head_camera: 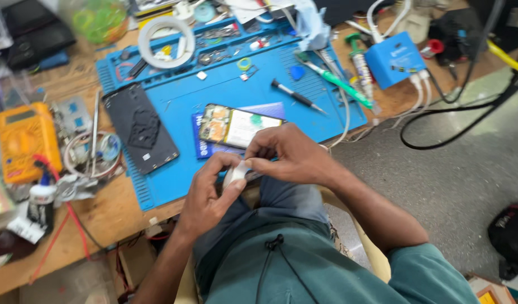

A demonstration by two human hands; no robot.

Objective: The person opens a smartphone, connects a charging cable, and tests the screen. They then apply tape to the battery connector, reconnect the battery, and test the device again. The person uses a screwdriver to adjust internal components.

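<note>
Hands meet at six o'clock of the blue mat (174,101): left hand (205,197) and right hand (287,155) both pinch a small white piece (235,173), seemingly peeling it; the opened phone (236,125) lies just beyond, needing a steady pull.

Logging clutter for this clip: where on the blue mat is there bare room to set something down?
Bare mat lies between the black back cover and opened phone, and between phone and screwdriver. The mat's top trays and the wooden bench by the yellow multimeter are crowded.

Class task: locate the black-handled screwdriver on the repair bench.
In the head view, the black-handled screwdriver lies on the blue work mat, up and right of the opened phone, just left of the green-handled tool.
</note>
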